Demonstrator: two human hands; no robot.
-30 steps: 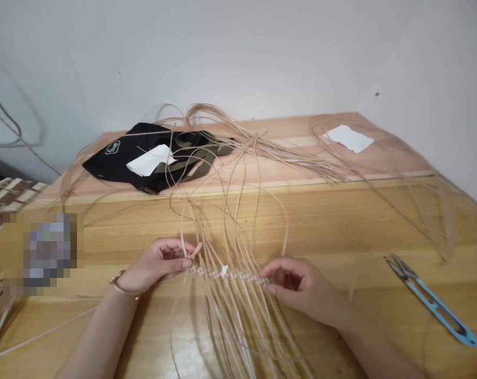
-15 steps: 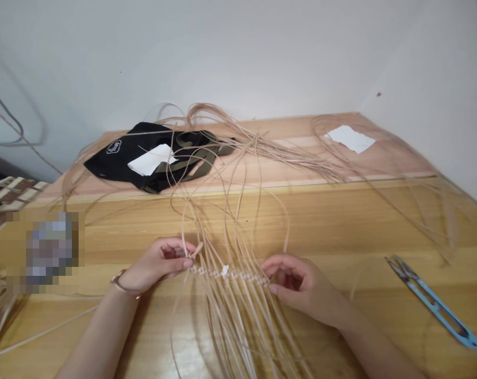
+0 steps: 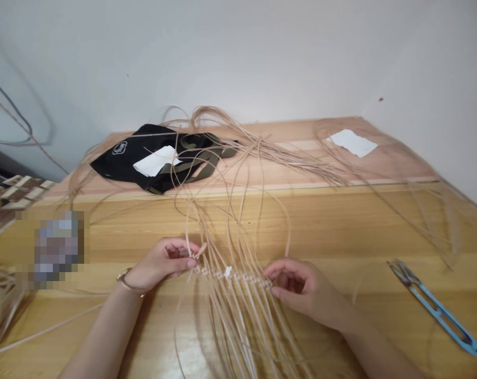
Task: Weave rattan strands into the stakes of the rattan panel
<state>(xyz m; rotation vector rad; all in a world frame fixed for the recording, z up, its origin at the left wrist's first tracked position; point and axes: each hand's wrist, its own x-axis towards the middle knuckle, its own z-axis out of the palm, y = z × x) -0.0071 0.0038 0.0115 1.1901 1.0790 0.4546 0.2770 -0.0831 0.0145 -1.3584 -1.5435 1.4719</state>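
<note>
A narrow woven strip of pale rattan-like strands (image 3: 244, 275) stretches between my two hands above the wooden table. My left hand (image 3: 169, 259), with a bracelet at the wrist, pinches its left end, where a small loop of strand sticks up. At the right end, my right hand (image 3: 296, 283) has thumb and fingertips closed on the strip. Long loose strands (image 3: 238, 321) fan out from the weave toward me and away toward the back. A small white bit (image 3: 228, 271) sits at the middle of the strip.
Blue-handled thread snips (image 3: 436, 308) lie at the right. Behind the strip are a black bag (image 3: 138, 139) with white paper (image 3: 156, 161) on it, a bundle of strands (image 3: 286, 152) and another white paper (image 3: 354, 142). A blurred object (image 3: 59, 247) and more strands are on the left.
The whole view has shifted slightly, with things appearing a little farther right and lower. Both hands keep the same hold on the woven strip.
</note>
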